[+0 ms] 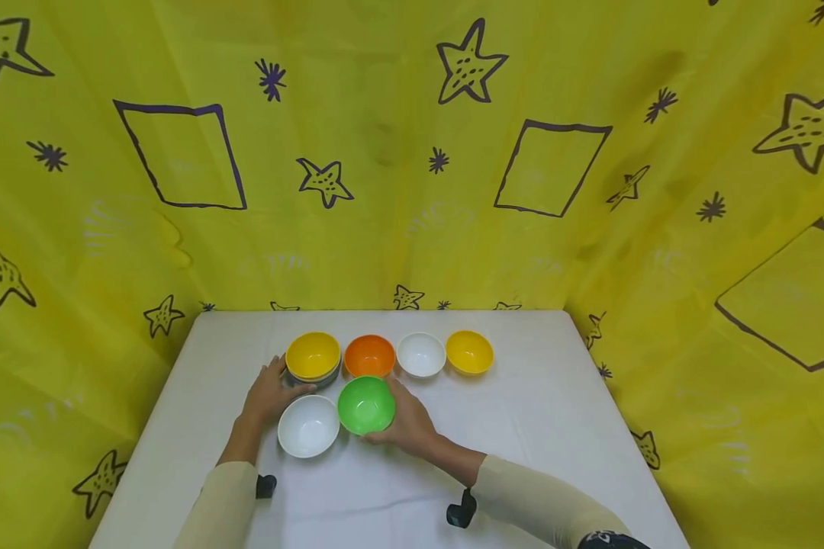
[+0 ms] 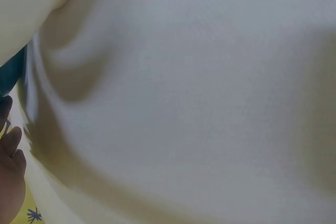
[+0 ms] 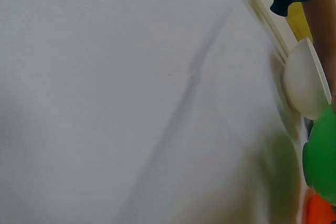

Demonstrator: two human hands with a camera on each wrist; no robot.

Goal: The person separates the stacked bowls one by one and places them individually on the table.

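My right hand [image 1: 410,418] grips a green bowl [image 1: 366,406] by its right side, thumb at the near edge and fingers at the far edge. In the right wrist view the green bowl [image 3: 321,156] shows at the right border, with its shadow on the cloth. My left hand [image 1: 269,394] holds the left side of a bowl stack, thumb in front and fingers behind. On top of that stack sits a yellow bowl [image 1: 313,355], with darker rims beneath it; a teal bowl [image 2: 11,74] shows beside the fingers in the left wrist view. Between the hands stands a white bowl [image 1: 308,427].
Along the back row stand an orange bowl [image 1: 369,357], another white bowl [image 1: 422,355] and a second yellow bowl [image 1: 470,352]. They rest on a table with a white cloth [image 1: 549,427]. Yellow curtains [image 1: 384,244] with drawn stars surround the table.
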